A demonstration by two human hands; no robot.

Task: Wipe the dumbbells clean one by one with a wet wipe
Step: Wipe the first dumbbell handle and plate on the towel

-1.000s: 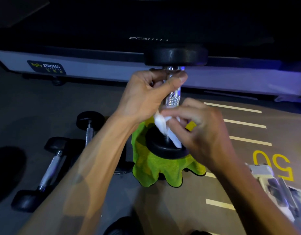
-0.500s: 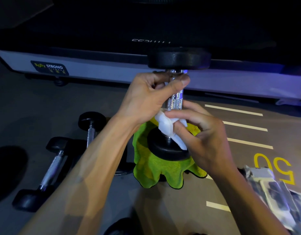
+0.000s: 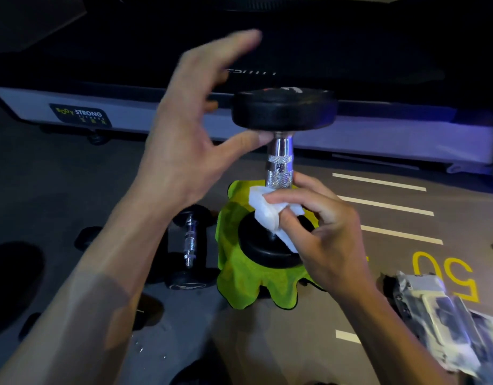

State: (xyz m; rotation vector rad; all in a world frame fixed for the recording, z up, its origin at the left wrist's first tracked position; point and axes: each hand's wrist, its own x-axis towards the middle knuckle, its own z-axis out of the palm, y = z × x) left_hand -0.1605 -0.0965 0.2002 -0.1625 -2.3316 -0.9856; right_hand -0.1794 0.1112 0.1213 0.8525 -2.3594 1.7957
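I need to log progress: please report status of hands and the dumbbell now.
Left hand open, thumb at the chrome handle. Right hand pinches wet wipe at handle base. Upright dumbbell stands on green cloth. Nothing in the way.

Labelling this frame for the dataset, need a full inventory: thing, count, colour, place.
Upright black-ended dumbbell with chrome knurled handle: 1, black and silver, centre, standing on the cloth.
White wet wipe: 1, white, at the handle's lower end.
Crumpled lime-green cloth: 1, green, on the floor under the dumbbell.
Small black dumbbell: 1 clear, black and silver, lying left of the cloth; more dark ones further left, count unclear.
Treadmill: 1, black and grey, across the top.
Foil packet: 1, silver, lower right.
Floor markings: white stripes, yellow digits, right.
Left hand: open, thumb tip at the handle.
Right hand: pinches the wipe.
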